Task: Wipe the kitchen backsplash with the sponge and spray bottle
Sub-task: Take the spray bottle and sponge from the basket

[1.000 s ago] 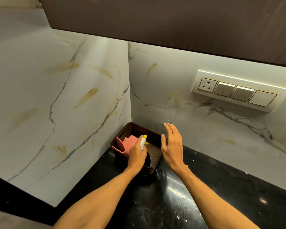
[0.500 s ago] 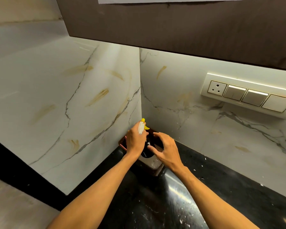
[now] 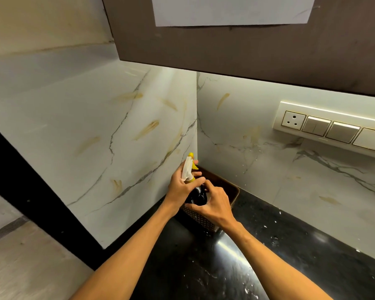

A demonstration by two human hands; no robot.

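Note:
A spray bottle point(image 3: 188, 167) with a white and yellow head and a dark body is held above the brown basket point(image 3: 232, 195) in the counter corner. My left hand point(image 3: 179, 188) is wrapped around the bottle's neck, fingers by the trigger. My right hand point(image 3: 213, 202) grips the dark body from the right. The white marble backsplash point(image 3: 117, 131) shows brownish smears on both corner walls. The sponge is hidden behind my hands.
A dark upper cabinet point(image 3: 247, 50) with a sheet of paper on it overhangs the corner. A socket and switch panel point(image 3: 331, 128) sits on the right wall. The black counter point(image 3: 258, 256) carries white specks. The left wall ends at a dark edge.
My left hand lifted the spray bottle out of the basket. My right hand went from open above the basket to gripping the bottle's body. The view tilted upward.

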